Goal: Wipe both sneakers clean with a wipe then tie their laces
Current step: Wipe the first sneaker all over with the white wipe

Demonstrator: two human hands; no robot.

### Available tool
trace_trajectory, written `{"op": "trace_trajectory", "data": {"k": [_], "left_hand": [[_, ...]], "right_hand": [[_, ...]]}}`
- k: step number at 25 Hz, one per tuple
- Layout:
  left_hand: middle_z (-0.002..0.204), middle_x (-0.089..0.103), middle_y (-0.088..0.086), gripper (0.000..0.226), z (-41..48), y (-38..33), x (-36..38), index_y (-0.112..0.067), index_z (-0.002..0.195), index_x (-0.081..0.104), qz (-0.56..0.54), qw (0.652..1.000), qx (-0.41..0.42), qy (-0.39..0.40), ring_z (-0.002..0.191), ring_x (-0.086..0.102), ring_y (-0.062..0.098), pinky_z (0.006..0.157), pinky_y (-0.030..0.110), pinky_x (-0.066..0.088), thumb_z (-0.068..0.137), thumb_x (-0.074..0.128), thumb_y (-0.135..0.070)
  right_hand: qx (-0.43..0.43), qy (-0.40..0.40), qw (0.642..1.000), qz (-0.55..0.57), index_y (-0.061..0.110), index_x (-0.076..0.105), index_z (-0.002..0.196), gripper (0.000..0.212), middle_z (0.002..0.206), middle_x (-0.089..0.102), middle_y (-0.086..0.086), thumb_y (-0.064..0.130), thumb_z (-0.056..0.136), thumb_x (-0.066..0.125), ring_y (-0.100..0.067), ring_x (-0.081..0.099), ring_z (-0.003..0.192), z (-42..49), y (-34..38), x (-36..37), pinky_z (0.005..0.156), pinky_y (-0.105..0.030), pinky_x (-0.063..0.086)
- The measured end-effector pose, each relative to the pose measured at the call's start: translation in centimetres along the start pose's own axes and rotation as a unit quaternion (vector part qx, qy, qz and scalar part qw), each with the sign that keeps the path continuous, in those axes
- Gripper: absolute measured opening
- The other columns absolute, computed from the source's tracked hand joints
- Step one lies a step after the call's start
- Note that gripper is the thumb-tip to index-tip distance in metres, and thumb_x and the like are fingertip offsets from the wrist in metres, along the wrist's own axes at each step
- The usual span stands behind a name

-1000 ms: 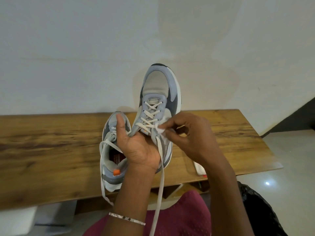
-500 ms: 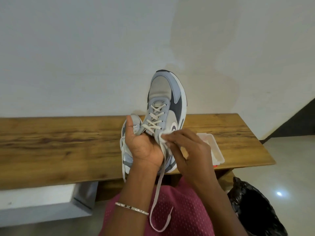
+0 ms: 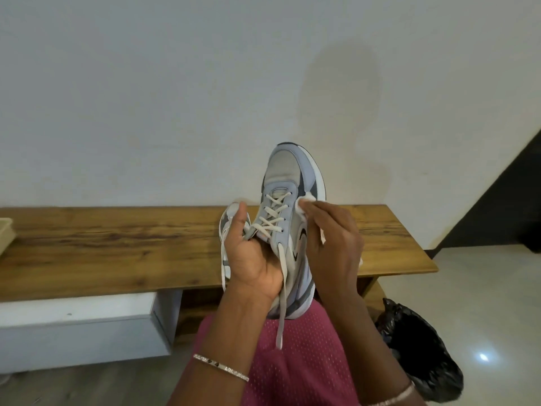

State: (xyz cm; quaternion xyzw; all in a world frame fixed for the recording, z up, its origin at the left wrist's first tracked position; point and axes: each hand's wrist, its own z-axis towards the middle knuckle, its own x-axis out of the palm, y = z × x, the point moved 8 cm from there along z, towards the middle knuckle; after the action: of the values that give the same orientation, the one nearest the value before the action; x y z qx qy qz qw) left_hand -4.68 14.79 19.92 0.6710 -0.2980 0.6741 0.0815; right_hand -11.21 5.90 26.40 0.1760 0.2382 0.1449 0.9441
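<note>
Wood-grained tabletop [image 3: 117, 244], carrying the second sneaker [image 3: 227, 227] just behind the left hand [image 3: 251, 259]. Held above it, toe up: the grey-blue sneaker [image 3: 288, 183], soft mesh toe, slick panels, white rubber rim. Gripped at the tongue by the left hand; pressed on its side panel by the right hand [image 3: 330, 244], pinching a crumpled wipe [image 3: 304, 202]. Best wiped in short firm strokes along seams, clear of the flat dangling lace [image 3: 281, 303].

left hand [image 3: 252, 260] curled in a grip, thumb upright; right hand [image 3: 332, 244] raised beside it, fingertips pinching.
</note>
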Motion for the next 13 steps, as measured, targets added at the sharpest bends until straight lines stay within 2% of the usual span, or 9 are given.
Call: {"op": "trace_trajectory", "data": {"k": [3,7,11,13], "left_hand": [[0.151,0.040,0.021,0.066,-1.8,0.1,1.8,-0.002,0.146,0.042,-0.013,0.998,-0.028,0.051,0.142,0.038,0.033,0.118,0.046,0.030,0.095,0.057,-0.041],[0.141,0.047,0.019,0.058,-3.6,0.1,3.8,-0.001,0.144,0.046,0.048,0.995,-0.051,0.074,0.142,0.037,0.029,0.119,0.040,0.028,0.094,0.060,-0.027],[0.121,0.064,0.010,0.053,-4.2,-1.0,4.2,-0.007,0.129,0.063,0.230,0.972,-0.024,0.030,0.122,0.055,0.022,0.110,0.035,0.039,0.079,0.071,-0.021],[0.122,0.067,0.008,0.056,-4.2,-1.6,4.1,-0.011,0.125,0.066,0.308,0.951,-0.013,-0.008,0.125,0.056,0.022,0.110,0.037,0.040,0.070,0.077,-0.020]], "right_hand": [[-0.012,-0.025,0.999,0.018,0.008,0.076,0.107,0.020,0.104,0.073,-0.005,0.001,0.089,0.069,-0.019,0.066,0.096,0.5,0.4,-0.9,0.081,-0.025,0.053],[-0.013,-0.036,0.998,0.050,0.009,0.076,0.107,0.020,0.105,0.074,-0.005,0.007,0.090,0.066,-0.018,0.067,0.097,1.2,0.8,-1.8,0.080,-0.032,0.056],[-0.011,-0.032,0.996,0.082,0.010,0.076,0.109,0.021,0.105,0.074,-0.004,0.008,0.090,0.067,-0.016,0.068,0.096,2.2,1.2,-1.6,0.079,-0.036,0.057],[-0.020,-0.023,0.996,0.086,0.009,0.075,0.109,0.022,0.104,0.074,-0.004,0.006,0.088,0.070,-0.016,0.069,0.096,2.2,1.6,-1.1,0.080,-0.036,0.057]]}}
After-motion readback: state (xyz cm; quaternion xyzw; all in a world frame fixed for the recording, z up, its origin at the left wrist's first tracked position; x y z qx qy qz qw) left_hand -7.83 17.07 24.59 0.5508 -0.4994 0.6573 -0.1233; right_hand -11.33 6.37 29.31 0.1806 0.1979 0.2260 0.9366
